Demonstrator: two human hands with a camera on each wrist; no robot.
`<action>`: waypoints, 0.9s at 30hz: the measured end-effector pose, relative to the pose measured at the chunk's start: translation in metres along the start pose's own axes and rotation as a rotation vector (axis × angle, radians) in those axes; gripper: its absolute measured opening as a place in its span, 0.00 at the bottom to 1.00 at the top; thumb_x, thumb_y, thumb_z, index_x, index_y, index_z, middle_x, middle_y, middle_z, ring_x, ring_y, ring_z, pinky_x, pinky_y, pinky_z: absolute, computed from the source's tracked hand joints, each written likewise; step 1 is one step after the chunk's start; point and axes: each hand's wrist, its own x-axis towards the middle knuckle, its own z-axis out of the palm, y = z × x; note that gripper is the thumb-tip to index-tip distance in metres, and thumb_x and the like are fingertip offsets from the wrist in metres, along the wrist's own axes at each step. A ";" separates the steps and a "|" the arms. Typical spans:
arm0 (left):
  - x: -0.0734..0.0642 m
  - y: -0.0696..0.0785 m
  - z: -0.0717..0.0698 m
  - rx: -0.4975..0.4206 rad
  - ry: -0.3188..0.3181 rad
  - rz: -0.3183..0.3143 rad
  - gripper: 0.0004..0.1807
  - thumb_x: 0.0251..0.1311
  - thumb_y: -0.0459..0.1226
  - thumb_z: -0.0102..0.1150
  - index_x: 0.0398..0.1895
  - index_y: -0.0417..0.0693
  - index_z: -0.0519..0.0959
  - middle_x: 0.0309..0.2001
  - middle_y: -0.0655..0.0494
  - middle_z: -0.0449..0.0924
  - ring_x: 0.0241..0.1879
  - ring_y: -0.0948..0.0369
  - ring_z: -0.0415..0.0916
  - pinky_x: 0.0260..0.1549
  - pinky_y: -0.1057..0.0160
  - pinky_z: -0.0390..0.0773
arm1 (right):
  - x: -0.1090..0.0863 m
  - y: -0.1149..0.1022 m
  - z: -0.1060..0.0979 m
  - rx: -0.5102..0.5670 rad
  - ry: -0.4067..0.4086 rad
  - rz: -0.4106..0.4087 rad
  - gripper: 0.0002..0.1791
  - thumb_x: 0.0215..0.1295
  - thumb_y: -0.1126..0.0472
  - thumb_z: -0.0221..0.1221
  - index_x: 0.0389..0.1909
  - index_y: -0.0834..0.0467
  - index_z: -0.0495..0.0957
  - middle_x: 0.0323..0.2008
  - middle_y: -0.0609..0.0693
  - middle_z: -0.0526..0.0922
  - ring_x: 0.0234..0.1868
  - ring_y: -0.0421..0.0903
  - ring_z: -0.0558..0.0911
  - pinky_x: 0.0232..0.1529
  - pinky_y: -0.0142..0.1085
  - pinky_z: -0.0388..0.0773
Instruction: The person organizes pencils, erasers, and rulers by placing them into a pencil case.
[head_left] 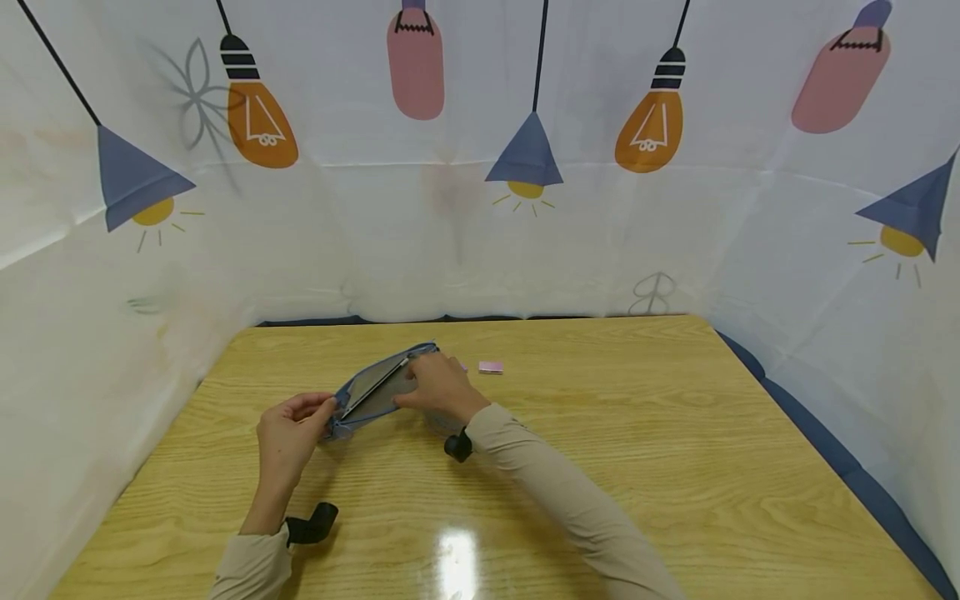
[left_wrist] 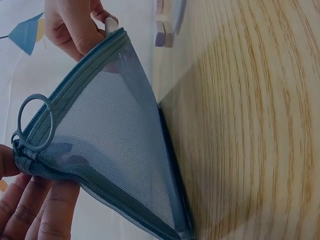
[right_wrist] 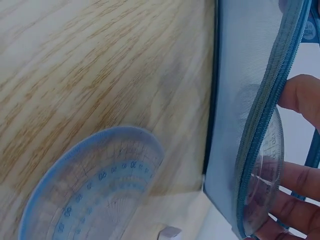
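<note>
A blue mesh zip pouch (head_left: 375, 379) is held tilted up off the table with its mouth open. My left hand (head_left: 288, 433) pinches the corner beside the ring-shaped zipper pull (left_wrist: 36, 122). At the other end of the mouth, my right hand (head_left: 442, 387) reaches in, its thumb and fingers on a clear protractor (right_wrist: 272, 145) that sits partly behind the zipper edge. A slim straight strip (head_left: 375, 387) shows inside the pouch. Below the right hand, another clear protractor with a bluish rim (right_wrist: 95, 185) lies on the table, mostly covered by that hand in the head view.
A pink eraser-like block (head_left: 491, 367) lies on the wooden table (head_left: 637, 433) just beyond the right hand. A second small block (head_left: 463, 367) peeks out beside it, mostly hidden. A printed white curtain (head_left: 450, 242) surrounds the table's back and sides.
</note>
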 end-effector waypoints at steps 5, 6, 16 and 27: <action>0.000 0.000 0.000 -0.001 0.003 -0.006 0.13 0.61 0.36 0.66 0.41 0.33 0.84 0.33 0.45 0.85 0.24 0.67 0.80 0.24 0.69 0.81 | 0.000 0.000 0.002 -0.014 -0.008 -0.005 0.24 0.61 0.42 0.64 0.51 0.54 0.83 0.48 0.46 0.84 0.45 0.43 0.82 0.46 0.40 0.79; 0.000 0.000 0.000 -0.003 0.004 -0.008 0.13 0.61 0.36 0.66 0.41 0.33 0.84 0.33 0.45 0.85 0.24 0.67 0.80 0.24 0.69 0.81 | 0.000 0.000 0.002 -0.023 -0.004 -0.009 0.24 0.61 0.42 0.64 0.51 0.54 0.83 0.48 0.46 0.84 0.45 0.43 0.82 0.45 0.40 0.80; 0.001 0.000 -0.001 -0.002 0.020 -0.007 0.13 0.61 0.36 0.66 0.42 0.33 0.84 0.33 0.47 0.85 0.24 0.68 0.80 0.23 0.69 0.81 | -0.001 0.003 0.000 -0.080 0.097 -0.081 0.17 0.63 0.46 0.62 0.46 0.52 0.85 0.40 0.43 0.86 0.40 0.42 0.83 0.38 0.36 0.80; 0.001 0.001 -0.001 -0.007 0.067 0.006 0.12 0.60 0.36 0.66 0.40 0.33 0.84 0.32 0.45 0.85 0.22 0.69 0.80 0.22 0.69 0.81 | -0.004 0.002 -0.005 -0.147 0.151 -0.125 0.18 0.62 0.46 0.63 0.47 0.53 0.85 0.43 0.45 0.85 0.44 0.46 0.82 0.42 0.41 0.80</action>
